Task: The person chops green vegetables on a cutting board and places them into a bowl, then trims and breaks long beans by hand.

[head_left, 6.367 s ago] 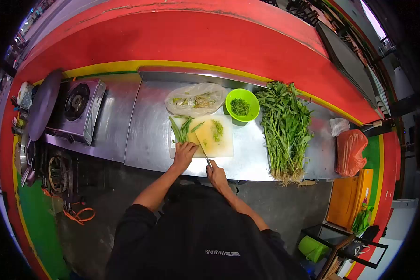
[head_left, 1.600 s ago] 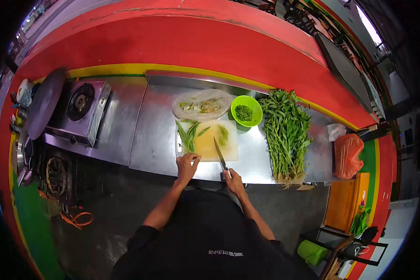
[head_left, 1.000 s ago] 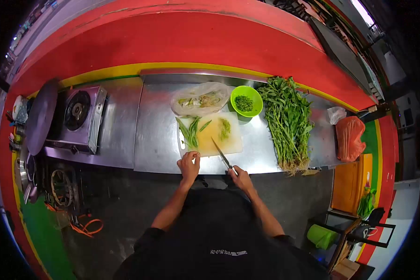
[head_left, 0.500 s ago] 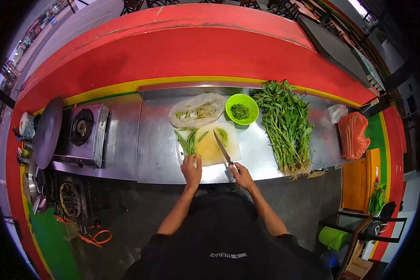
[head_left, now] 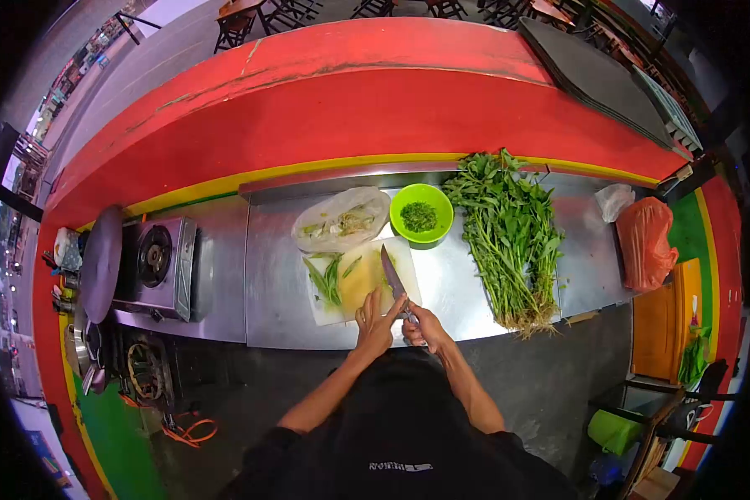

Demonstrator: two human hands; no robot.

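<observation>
My right hand grips the handle of a kitchen knife, its blade pointing away from me over the right part of the white cutting board. My left hand is beside it with fingers stretched out, a fingertip at the blade near the handle. Long green leaves lie on the board's left side, with a short cut piece near them. Behind the board stands a lime-green bowl holding finely chopped greens. The chopped greens on the board are mostly hidden behind the blade.
A clear plastic bag with vegetables lies behind the board. To the right is a large bunch of leafy greens with roots, then an orange bag. A gas stove stands on the left. A red wall runs behind the steel counter.
My left hand has left the leaves and moved right to the knife. The knife has turned more upright in view, and my right hand has come closer to my left. The view has shifted slightly.
</observation>
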